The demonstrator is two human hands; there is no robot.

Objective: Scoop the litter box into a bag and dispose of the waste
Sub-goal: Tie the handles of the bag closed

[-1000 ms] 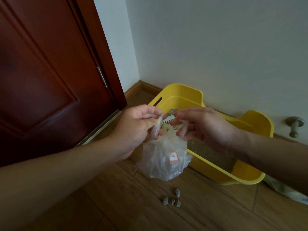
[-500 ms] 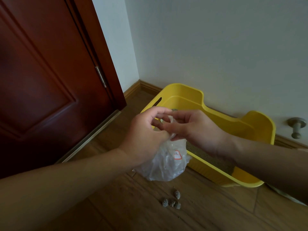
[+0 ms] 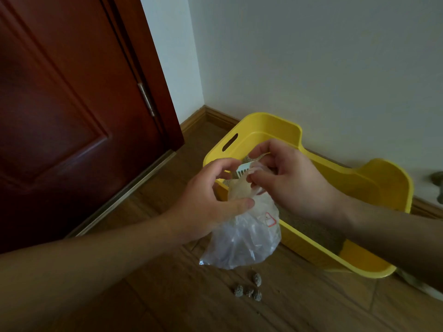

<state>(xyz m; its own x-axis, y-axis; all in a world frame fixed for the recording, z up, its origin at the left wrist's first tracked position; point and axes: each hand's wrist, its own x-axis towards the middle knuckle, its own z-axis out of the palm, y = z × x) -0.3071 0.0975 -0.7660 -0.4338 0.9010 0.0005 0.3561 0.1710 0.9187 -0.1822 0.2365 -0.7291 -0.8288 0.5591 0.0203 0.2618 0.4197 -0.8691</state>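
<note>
By the wall corner [image 3: 203,97], a bag is held up.
The big yellow plastic litter box [image 3: 263,128] is set behind; the thin clear plastic bag [image 3: 242,240] is hung straight down before it, its top pinched by the left hand [image 3: 203,207] and right hand [image 3: 294,185], set close together; small grey clumps [image 3: 249,289] are left on the floor [image 3: 167,295] below.

Only the teeth of the scoop [image 3: 243,170] show above the bag [image 3: 242,238]; its label [image 3: 270,220] is unreadable; at three o'clock a grey knob [image 3: 438,180] is cut off.
</note>
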